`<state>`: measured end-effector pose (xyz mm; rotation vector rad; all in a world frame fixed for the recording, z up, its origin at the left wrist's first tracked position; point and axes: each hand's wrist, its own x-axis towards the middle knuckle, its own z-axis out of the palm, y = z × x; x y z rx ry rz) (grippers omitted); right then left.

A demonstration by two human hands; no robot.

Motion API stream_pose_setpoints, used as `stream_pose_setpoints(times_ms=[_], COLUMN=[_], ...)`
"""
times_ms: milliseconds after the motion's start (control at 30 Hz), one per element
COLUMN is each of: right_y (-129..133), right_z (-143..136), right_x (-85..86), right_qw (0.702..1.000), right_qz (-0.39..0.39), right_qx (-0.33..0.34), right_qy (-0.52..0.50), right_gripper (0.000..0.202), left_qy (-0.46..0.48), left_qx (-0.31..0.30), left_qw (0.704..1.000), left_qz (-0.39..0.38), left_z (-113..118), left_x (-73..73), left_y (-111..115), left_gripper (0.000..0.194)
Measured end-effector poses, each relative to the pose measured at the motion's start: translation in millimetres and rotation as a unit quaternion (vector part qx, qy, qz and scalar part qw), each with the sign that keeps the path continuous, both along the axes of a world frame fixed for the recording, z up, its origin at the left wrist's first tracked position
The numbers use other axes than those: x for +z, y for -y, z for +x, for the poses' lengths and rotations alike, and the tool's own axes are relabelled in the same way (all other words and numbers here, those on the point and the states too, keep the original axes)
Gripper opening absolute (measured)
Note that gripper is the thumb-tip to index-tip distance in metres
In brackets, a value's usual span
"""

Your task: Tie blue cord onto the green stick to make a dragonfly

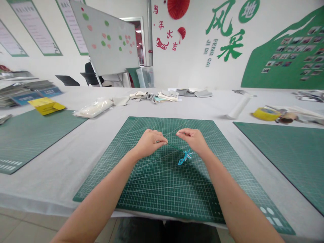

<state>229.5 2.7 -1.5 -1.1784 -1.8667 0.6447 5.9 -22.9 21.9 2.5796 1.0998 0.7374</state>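
Observation:
Above the green cutting mat [157, 182], my left hand [152, 141] pinches a thin green strand between thumb and fingers. That strand runs right to a small blue-and-white ornament [185, 156], which looks like a flower or a winged insect and hangs just over the mat. My right hand [193, 137] is closed in a pinch above and to the right of the ornament, fingertips apart from my left hand. What lies in its fingertips is too small to make out.
More cutting mats lie left [37, 135] and right [283, 148]. Farther back are a yellow folded card [47, 106], a plastic-wrapped packet [94, 107], fabric pieces [167, 96], a white roll [238, 107] and yellow tape [266, 114].

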Motion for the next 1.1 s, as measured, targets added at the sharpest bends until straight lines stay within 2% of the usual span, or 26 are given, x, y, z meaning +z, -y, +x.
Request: stream_pose_setpoints(times_ms=[133, 300, 500, 700, 867, 1100], right_y=[-3.7, -5.1, -5.1, 7.1, 17.6, 29.2], right_z=[1.0, -5.0, -17.0, -31.8, -38.7, -45.3], right_x=[-2.3, -10.7, -23.1, -23.9, -20.0, -14.9], right_qw=[0.993, 0.980, 0.989, 0.998, 0.997, 0.991], right_qz=[-0.084, -0.135, -0.089, -0.048, 0.004, 0.040], right_qx=[0.039, 0.060, 0.063, 0.030, 0.033, 0.052], right_qy=[-0.066, -0.130, -0.097, -0.005, 0.074, 0.113], right_gripper=[0.027, 0.027, 0.021, 0.020, 0.023, 0.023], left_qy=[0.086, 0.186, 0.292, 0.369, 0.360, 0.333], left_qx=[-0.044, -0.011, 0.066, 0.145, 0.192, 0.207], left_qw=[0.991, 0.971, 0.938, 0.900, 0.902, 0.913], left_qz=[-0.091, -0.148, -0.175, -0.180, -0.138, -0.110], left_z=[0.0, -0.4, -2.3, 0.2, -2.2, -3.4], left_x=[2.7, 4.1, -5.3, -12.3, -18.8, -23.2], left_y=[1.4, 2.9, -6.3, -10.6, -15.4, -15.9], left_gripper=[0.020, 0.017, 0.016, 0.017, 0.017, 0.017])
